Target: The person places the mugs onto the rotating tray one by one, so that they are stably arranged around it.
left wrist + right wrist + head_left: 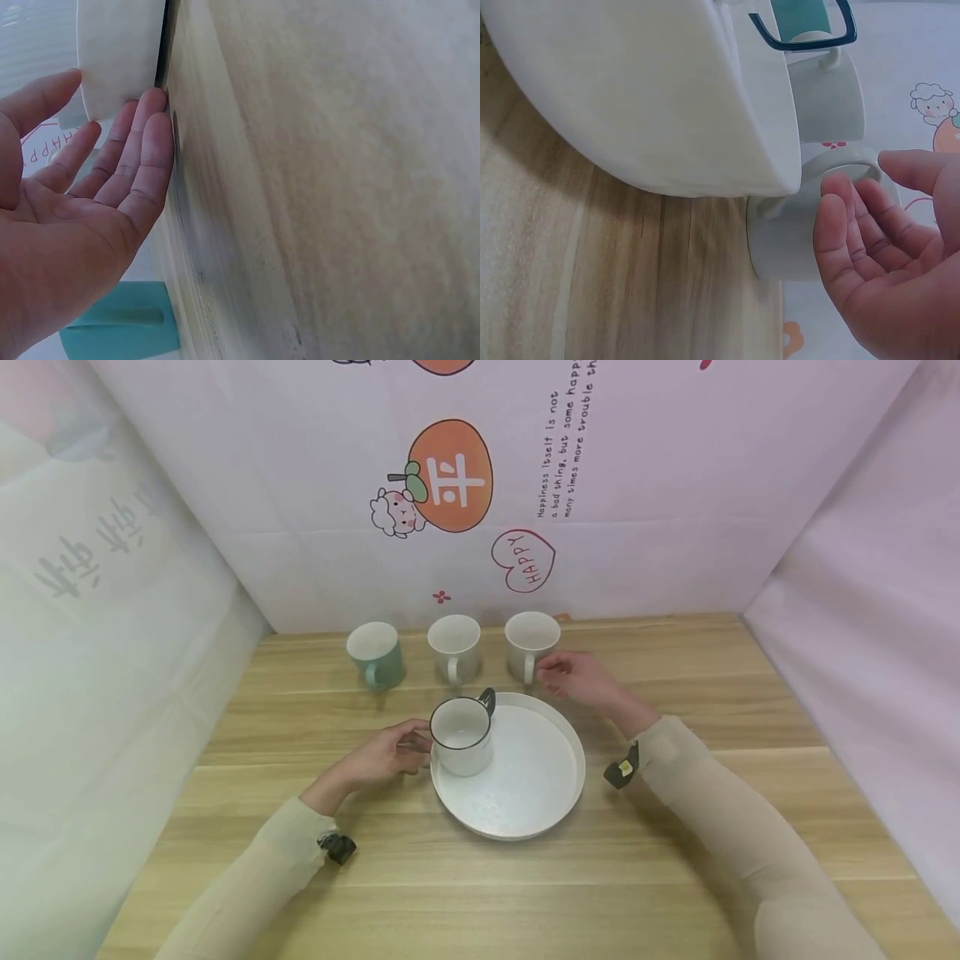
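Observation:
A round white tray sits on the wooden table, and a white mug with a dark rim and handle stands upright in its left part. My left hand is at the tray's left side, its fingertips right at the tray wall with thumb and fingers spread. Behind the tray, my right hand is beside the rightmost plain white mug. Its loosely bent fingers overlap that mug's handle, with a gap between thumb and fingertips.
A teal mug and another plain white mug stand left of the rightmost one, in a row near the table's back edge. Printed white cloth rises behind and at both sides. Dark wrist cameras are worn on the sleeves.

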Available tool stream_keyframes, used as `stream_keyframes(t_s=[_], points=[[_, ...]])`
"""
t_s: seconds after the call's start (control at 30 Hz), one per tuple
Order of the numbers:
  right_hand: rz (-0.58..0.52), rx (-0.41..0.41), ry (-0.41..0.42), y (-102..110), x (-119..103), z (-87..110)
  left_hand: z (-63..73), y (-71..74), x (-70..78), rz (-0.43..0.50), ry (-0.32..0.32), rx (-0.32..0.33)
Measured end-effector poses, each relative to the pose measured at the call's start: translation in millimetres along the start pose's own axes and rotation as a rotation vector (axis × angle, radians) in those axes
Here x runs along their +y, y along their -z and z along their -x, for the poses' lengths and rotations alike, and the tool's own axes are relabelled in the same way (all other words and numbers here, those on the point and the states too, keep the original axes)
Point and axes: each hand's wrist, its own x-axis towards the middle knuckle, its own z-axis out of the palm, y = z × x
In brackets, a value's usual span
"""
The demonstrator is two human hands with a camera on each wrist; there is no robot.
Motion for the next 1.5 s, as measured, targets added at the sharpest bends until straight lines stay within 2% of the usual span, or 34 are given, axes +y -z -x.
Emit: stream_keyframes(t_s=[0.33, 0.6, 0.9, 1.23, 1.5], points=[[0.018, 0.005, 0.008, -6.3, -4.3, -5.0, -1.2, 0.8, -2.9, 0.002, 0.019, 0.002], [0.074, 0.008, 0.014, -11.2, -4.6, -10.0, -0.2, 1.2, -2.2, 0.006, 0.025, 0.008], [0.054, 0.012, 0.031, -11.9, -2.5, -11.4, -0.7, 0.7, -3.2, 0.006, 0.019, 0.001], [-0.016, 0.018, 0.035, -2.6, 4.5, -6.2, -0.5, 0.9, -3.3, 0.014, 0.028, -0.002], [0.010, 0.029, 0.075, 11.4, 17.5, -1.7, -0.4, 0.3, -2.7, 0.013, 0.018, -0.004]])
